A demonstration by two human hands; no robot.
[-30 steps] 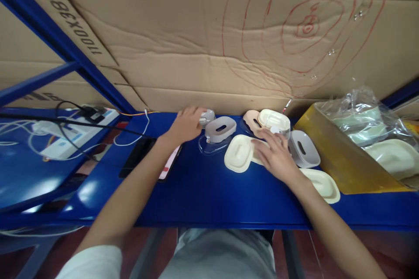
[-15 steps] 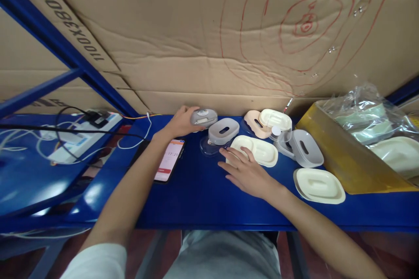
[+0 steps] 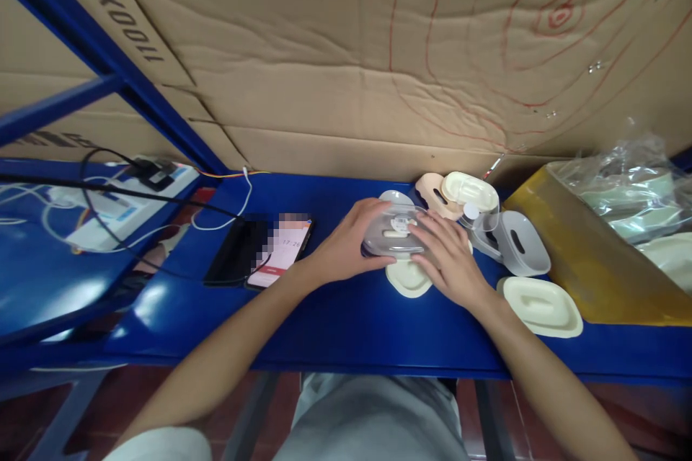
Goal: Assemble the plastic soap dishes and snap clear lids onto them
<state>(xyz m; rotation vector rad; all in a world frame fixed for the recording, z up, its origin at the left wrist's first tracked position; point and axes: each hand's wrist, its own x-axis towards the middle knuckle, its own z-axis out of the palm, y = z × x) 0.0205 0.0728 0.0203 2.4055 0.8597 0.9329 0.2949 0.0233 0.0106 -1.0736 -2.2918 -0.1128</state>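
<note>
Both my hands hold a grey oval box with a clear lid [image 3: 393,232] above the blue shelf [image 3: 335,317]. My left hand [image 3: 346,245] grips its left side with curled fingers. On the box's right side my right hand [image 3: 448,259] presses with bent fingers. A cream oval lid [image 3: 406,279] lies just under the box, partly hidden by my hands. Behind it a clear lid [image 3: 396,197] peeks out.
A phone [image 3: 281,251] with a lit screen lies to the left on a dark case. A grey box [image 3: 516,251], a cream lid [image 3: 542,306], pink and cream parts [image 3: 459,191] lie right. A yellow bin [image 3: 573,259] holds bagged parts [image 3: 627,187]. A power strip [image 3: 119,205] with cables sits far left.
My left hand brought the grey box from the back of the shelf to the middle. My right hand left the cream lid and joined it on the box. The view shifted left.
</note>
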